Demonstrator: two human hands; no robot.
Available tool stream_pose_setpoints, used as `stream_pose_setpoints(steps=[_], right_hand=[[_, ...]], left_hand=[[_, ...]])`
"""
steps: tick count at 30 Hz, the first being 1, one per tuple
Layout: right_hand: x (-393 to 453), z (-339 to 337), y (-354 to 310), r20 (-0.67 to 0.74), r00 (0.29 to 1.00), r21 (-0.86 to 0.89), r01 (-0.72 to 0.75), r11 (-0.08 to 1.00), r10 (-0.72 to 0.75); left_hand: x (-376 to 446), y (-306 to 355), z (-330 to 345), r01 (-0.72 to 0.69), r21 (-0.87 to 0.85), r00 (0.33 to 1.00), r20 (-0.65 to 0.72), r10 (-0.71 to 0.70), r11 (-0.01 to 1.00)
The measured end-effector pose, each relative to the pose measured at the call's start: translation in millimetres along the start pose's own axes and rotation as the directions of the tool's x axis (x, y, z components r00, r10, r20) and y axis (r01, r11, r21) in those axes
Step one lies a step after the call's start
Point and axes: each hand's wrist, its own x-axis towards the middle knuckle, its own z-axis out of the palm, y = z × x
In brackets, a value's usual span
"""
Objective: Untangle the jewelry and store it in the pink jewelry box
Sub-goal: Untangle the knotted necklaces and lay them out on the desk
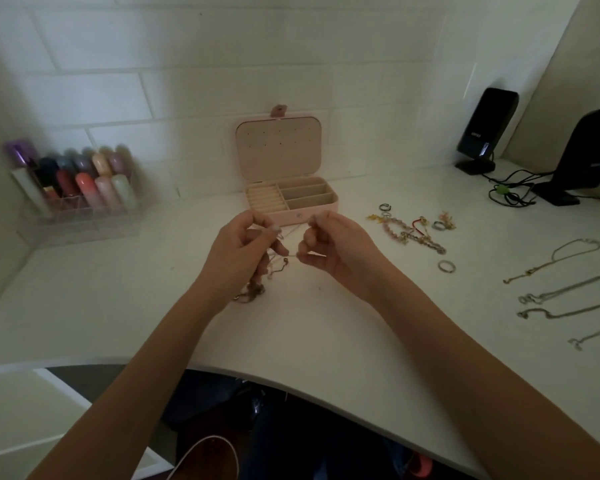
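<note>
1. The open pink jewelry box (289, 199) sits at the back of the white table (118, 306), by the wall.
2. Just in front of the box, the left hand (238, 251) pinches a thin tangled chain (257, 289) with curled fingers.
3. The right hand (336, 244) pinches the same chain.
4. Right of the box lie rings and bracelets (413, 233) and long thin necklaces (561, 296).

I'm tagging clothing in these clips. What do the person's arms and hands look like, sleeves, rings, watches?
Both forearms are bare to the frame's edge, with no sleeves in view. The left hand and right hand show no watch or bracelet. Rings on the fingers cannot be told in this dim picture.
</note>
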Motion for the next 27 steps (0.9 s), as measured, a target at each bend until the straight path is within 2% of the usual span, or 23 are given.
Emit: stream_pose_setpoints(steps=[4, 7, 10, 12, 15, 20, 22, 24, 27], right_hand=[[0, -6, -9, -0.027, 1.000, 0.179, -0.005, 0.984, 0.010], [1, -17, -19, -0.051, 0.999, 0.210, 0.028, 0.977, -0.018], [1, -27, -25, -0.057, 0.998, 0.212, 0.038, 0.977, -0.026], [-1, -29, -27, -0.039, 0.999, 0.180, 0.037, 0.983, -0.031], [-2, -33, -29, -0.017, 0.999, 0.087, 0.050, 0.995, -0.049], [-1, -45, -36, -0.070, 0.993, 0.047, 0.095, 0.994, -0.092], [-1, -52, -37, -0.132, 0.987, -0.060, 0.085, 0.995, -0.092], [-1, -58, -37, -0.190, 0.974, -0.258, 0.069, 0.964, -0.120], [-4, -57, -35, -0.196, 0.961, -0.560, 0.056, 0.827, -0.197]], left_hand=[[-1, -1, 0, 0.100, 0.122, 0.980, 0.158, -0.119, 0.987], [-1, -4, -4, 0.135, 0.178, 0.977, 0.137, -0.161, 0.975], [1, -4, -5, 0.112, 0.198, 0.986, 0.098, -0.134, 0.974], [3, -4, -5, 0.105, 0.170, 0.992, 0.053, -0.116, 0.980], [8, -6, -7, 0.142, 0.093, 0.986, -0.102, -0.132, 0.986], [14, -14, -18, 0.120, 0.139, 0.952, -0.298, -0.074, 0.983], [16, -17, -23, 0.105, 0.144, 0.935, -0.353, -0.048, 0.984], [17, -16, -27, 0.091, 0.121, 0.928, -0.370, -0.040, 0.988], [16, -10, -27, 0.057, 0.114, 0.955, -0.296, -0.021, 0.992]])
